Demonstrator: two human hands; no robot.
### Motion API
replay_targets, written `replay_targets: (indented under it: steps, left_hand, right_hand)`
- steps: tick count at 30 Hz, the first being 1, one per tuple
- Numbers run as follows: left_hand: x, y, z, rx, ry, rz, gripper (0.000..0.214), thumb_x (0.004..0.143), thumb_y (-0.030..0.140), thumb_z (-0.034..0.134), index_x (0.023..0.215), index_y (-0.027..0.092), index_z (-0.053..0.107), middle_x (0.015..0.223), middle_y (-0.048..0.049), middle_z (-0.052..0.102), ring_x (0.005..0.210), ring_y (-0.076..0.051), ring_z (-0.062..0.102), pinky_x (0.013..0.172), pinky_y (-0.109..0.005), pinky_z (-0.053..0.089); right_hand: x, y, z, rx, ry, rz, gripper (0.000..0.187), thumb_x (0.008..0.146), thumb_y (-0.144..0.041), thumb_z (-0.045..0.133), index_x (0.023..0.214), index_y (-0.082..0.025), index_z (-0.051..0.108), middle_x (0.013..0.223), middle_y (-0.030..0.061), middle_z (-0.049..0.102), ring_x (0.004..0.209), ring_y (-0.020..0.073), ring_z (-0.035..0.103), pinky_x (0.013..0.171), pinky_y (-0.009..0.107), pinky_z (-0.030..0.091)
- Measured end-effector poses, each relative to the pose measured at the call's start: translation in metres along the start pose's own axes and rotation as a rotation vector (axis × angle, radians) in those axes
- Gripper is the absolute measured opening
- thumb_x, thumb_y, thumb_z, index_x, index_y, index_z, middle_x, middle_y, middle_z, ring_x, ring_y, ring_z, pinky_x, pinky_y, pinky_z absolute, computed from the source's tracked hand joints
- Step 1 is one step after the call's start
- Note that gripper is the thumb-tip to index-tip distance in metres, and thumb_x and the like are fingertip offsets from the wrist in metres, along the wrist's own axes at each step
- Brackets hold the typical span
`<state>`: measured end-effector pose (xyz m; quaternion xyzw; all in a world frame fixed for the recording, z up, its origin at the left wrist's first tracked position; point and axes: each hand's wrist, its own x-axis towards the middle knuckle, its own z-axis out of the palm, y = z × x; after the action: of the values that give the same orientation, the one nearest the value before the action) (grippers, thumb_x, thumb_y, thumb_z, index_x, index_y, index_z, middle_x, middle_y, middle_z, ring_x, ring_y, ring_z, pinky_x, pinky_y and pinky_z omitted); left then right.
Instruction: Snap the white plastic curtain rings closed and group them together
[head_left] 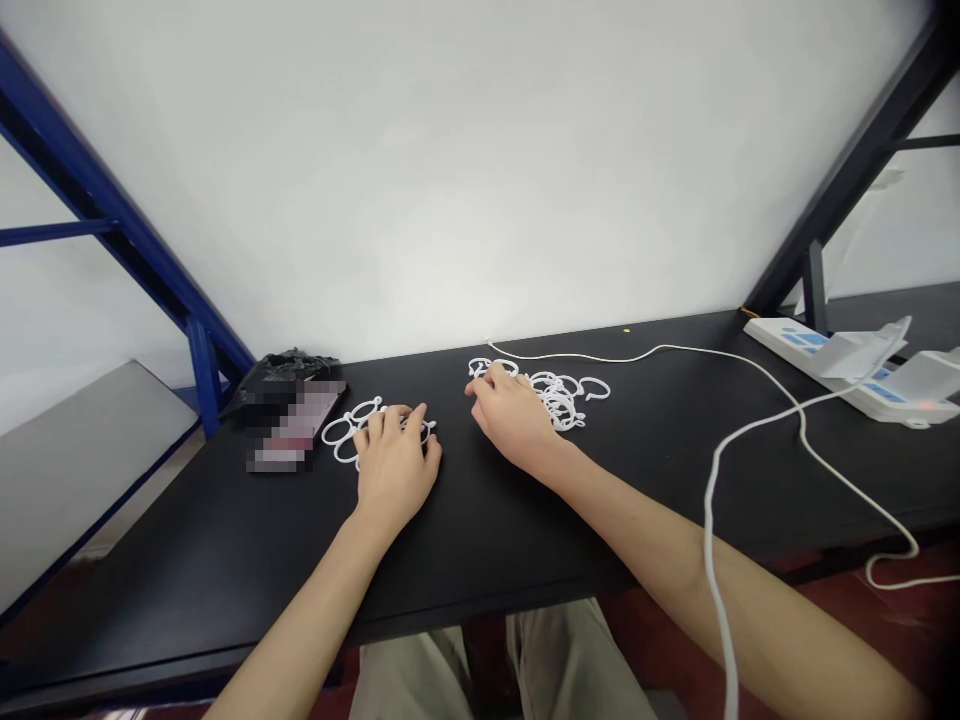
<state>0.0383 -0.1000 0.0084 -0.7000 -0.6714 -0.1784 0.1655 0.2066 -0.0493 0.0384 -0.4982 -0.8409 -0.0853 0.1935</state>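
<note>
My left hand [395,458] lies palm down on the black table [480,520], fingers stretched over a small group of white plastic rings [346,432]. My right hand [512,412] rests a little to the right, its fingers curled at the near edge of a larger heap of white rings [564,394]. Whether its fingertips pinch a ring is hidden. Both forearms reach in from the bottom of the view.
A phone [289,430] and a dark crumpled bag [289,368] lie at the left. A white cable [716,470] runs across the right half of the table and hangs over its front edge. A white power strip [847,372] sits far right. Shelf frames flank both sides.
</note>
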Motion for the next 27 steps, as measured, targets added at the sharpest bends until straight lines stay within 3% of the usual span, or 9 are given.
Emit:
replay_targets:
  steps: [8,14,21,27]
  left_hand:
    - [0.0,-0.001,0.0,-0.033,-0.018,0.029,0.033,0.09,0.029,0.046,0.112,0.021,0.069,0.118,-0.0123,0.061,0.11,-0.033,0.049,0.089,-0.05,0.041]
    - [-0.001,0.0,0.0,-0.022,-0.002,0.027,0.031,0.09,0.029,0.046,0.108,0.021,0.07,0.117,-0.0128,0.061,0.109,-0.034,0.049,0.088,-0.05,0.041]
    - [-0.001,-0.001,0.0,-0.019,0.009,0.036,0.029,0.089,0.029,0.047,0.105,0.021,0.07,0.115,-0.0128,0.061,0.108,-0.033,0.05,0.086,-0.049,0.041]
    - [-0.001,-0.001,-0.001,-0.026,-0.008,0.023,0.028,0.089,0.029,0.047,0.106,0.021,0.069,0.116,-0.0123,0.061,0.109,-0.034,0.05,0.087,-0.05,0.04]
  right_hand:
    - [-0.001,0.008,0.004,-0.048,-0.201,0.015,0.029,0.093,-0.009,0.042,0.111,-0.016,0.063,0.108,0.0123,0.061,0.093,0.0219,0.06,0.087,0.035,0.036]
    - [0.0,0.011,0.005,0.009,-0.174,-0.022,0.026,0.097,-0.017,0.041,0.108,-0.017,0.064,0.103,0.009,0.066,0.096,0.0225,0.062,0.088,0.037,0.036]
    - [-0.002,0.004,0.005,0.119,-0.168,0.021,0.034,0.096,-0.033,0.047,0.115,-0.011,0.064,0.111,0.0135,0.064,0.104,0.0252,0.059,0.091,0.038,0.039]
    - [-0.003,0.006,0.006,0.157,-0.175,-0.012,0.034,0.094,-0.008,0.039,0.119,-0.01,0.062,0.108,0.0123,0.061,0.102,0.0218,0.057,0.092,0.034,0.04]
